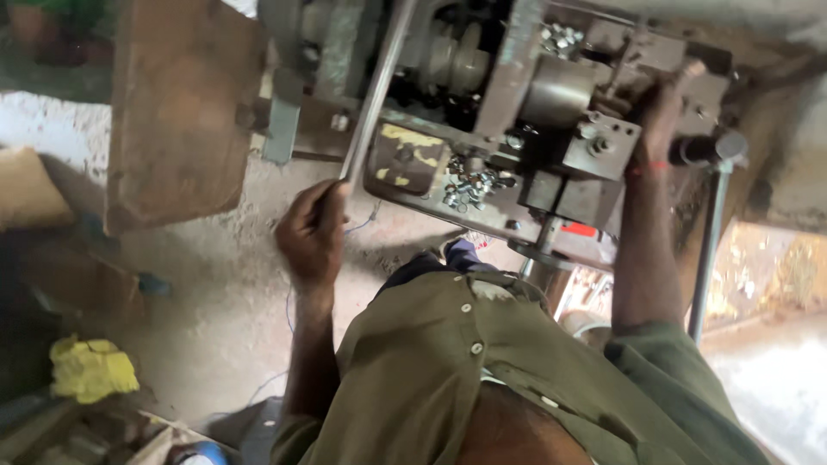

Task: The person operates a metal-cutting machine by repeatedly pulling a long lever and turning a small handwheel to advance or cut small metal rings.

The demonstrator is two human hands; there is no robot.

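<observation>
You stand on a dusty concrete floor [233, 293], with a steel machine [517, 112] before you and a brown board [177, 103] leaning left. A yellow rag [90, 368] lies lower left. Your left hand [312, 232] is wrapped tight around the long lever [375, 95]. Your right hand [659, 112] rests on the machine's right side; its grip I cannot tell.

A crumpled yellow cloth [89, 368] lies on the dusty concrete floor [224, 284] at lower left. Above it stands a large rust-brown flat board [177, 108] — upright, slightly tilted. A thin blue wire [362, 224] trails across the floor. At far right, a slim grey upright metal pipe [708, 258] — beside pale, sunlit ground.
</observation>
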